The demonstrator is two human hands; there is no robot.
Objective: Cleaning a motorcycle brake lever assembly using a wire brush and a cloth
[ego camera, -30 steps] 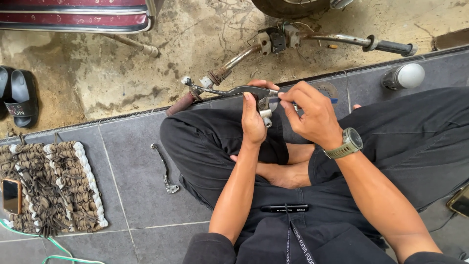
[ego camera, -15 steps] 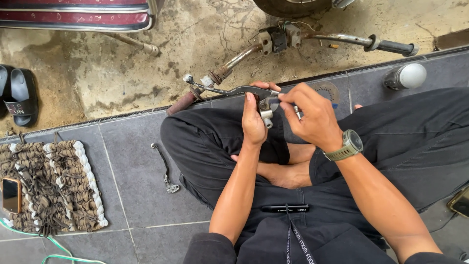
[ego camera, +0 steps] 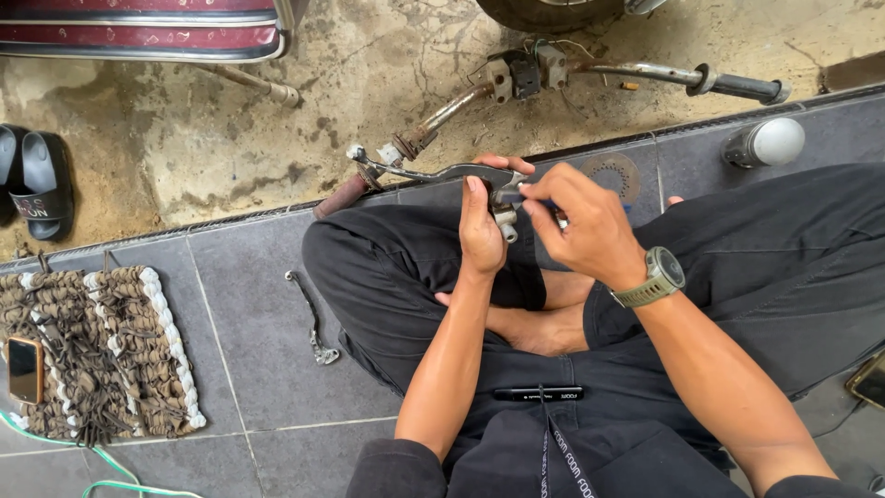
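I sit cross-legged in black trousers on grey tiles. My left hand [ego camera: 482, 231] grips a dark metal brake lever assembly [ego camera: 431, 171] by its bracket end, held above my lap. My right hand [ego camera: 583, 221], with an olive watch on the wrist, pinches a small part against the bracket right beside the left hand's fingers. The lever's thin curved arm points left towards the ground.
A rusty handlebar [ego camera: 645, 74] with a black grip lies on the dirt ahead. A second loose lever [ego camera: 312, 323] rests on the tiles left of my knee. A woven mat [ego camera: 101, 350] with a phone [ego camera: 24, 369], black sandals [ego camera: 41, 175], and a white-capped can [ego camera: 761, 143] surround me.
Both hands stay on the lever assembly with only slight finger movement; the view has shifted a little.
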